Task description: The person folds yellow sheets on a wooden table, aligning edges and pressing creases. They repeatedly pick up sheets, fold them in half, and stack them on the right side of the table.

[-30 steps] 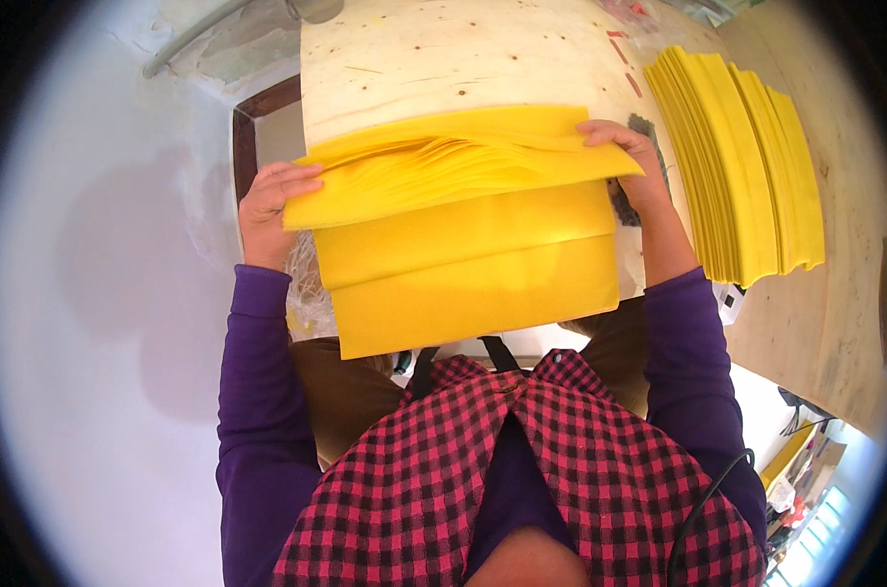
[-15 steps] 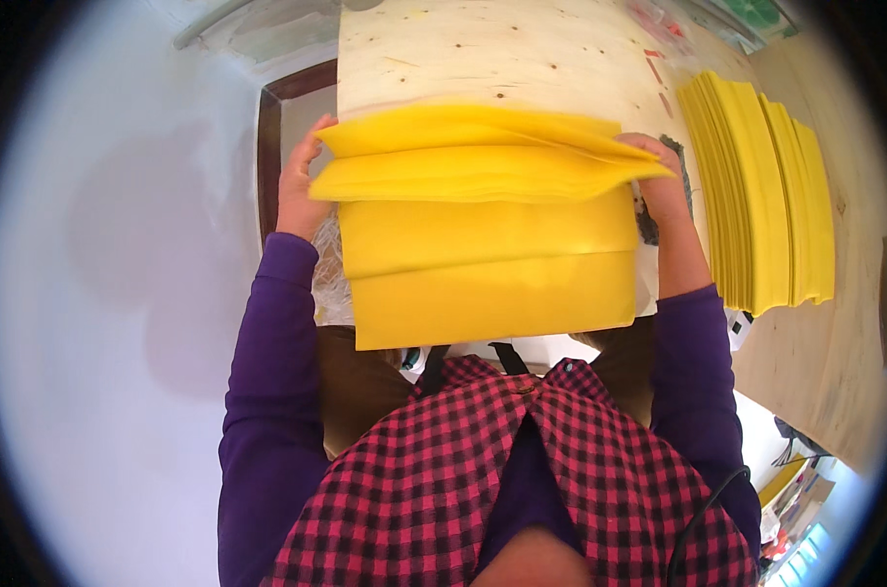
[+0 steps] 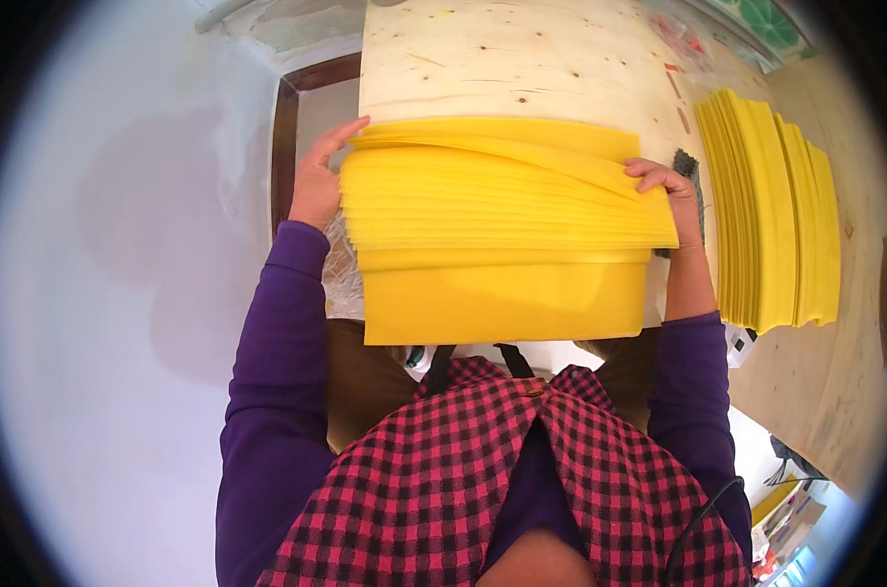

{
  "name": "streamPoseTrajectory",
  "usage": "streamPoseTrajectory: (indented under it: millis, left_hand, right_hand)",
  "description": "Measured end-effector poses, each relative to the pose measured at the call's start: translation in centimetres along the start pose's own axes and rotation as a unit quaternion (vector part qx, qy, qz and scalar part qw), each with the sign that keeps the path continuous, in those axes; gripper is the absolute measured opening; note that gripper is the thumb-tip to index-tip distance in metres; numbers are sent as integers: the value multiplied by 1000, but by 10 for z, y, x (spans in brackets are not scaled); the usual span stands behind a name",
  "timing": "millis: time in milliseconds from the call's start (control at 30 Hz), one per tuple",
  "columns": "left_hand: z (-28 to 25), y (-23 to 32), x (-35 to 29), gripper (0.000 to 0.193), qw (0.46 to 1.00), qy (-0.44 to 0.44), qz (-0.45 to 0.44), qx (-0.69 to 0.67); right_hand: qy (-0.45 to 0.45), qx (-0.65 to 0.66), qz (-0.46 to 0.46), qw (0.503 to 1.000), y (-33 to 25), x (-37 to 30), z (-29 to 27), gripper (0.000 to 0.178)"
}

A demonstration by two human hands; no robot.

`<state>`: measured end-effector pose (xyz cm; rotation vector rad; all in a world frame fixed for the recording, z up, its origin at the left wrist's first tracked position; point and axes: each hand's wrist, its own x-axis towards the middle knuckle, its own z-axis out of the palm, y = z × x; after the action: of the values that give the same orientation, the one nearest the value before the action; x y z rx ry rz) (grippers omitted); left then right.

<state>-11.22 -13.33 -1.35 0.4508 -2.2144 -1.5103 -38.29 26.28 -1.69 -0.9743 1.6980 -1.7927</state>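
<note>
The table (image 3: 522,54) is pale plywood, flat, with small dark knots. At its right lies the pile (image 3: 766,215), yellow, in two adjoining groups; its layers are gathered and lie roughly parallel, and neither hand touches it. In front of the person, on the near part of the table, lies the stack (image 3: 502,305), its near face smooth and flat.

The batch (image 3: 507,201) rests on the stack, between the hands. Its sheets are spread but not squared: the near edges form close, regular steps, while the upper far sheets bow and slant toward the right. Evening these edges appears to remain undone. The material looks thin, matte and pliable, like felt; the exact fibre cannot be told.

The left hand (image 3: 316,184) is at the left end of the batch, fingers extended toward the far corner; whether it pinches cannot be told. The right hand (image 3: 680,201) holds the right end, fingers curled over the top sheets, thumb hidden.
</note>
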Motion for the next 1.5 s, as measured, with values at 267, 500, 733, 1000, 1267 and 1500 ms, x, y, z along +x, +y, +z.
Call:
streamPoseTrajectory:
  millis: [267,500,733,1000,1267,1500]
  left_hand:
    - [-3,-9,1,43,990,-4,-73,-124]
    - [0,-4,1,40,980,-1,-90,-175]
    - [0,-6,6,61,989,-21,-42,-139]
    - [-4,-2,3,59,1000,-11,19,10]
    - [-7,0,4,24,995,-48,86,33]
    - [-2,-4,2,22,996,-36,76,8]
  right_hand:
    - [70,48,126,988,-21,6,13,25]
    - [98,21,129,986,-25,20,13,25]
    - [3,63,89,994,-8,15,-3,8]
    - [-19,66,40,997,-3,5,-6,6]
    - [26,82,109,990,-10,8,1,8]
    - [76,61,101,990,-11,6,3,18]
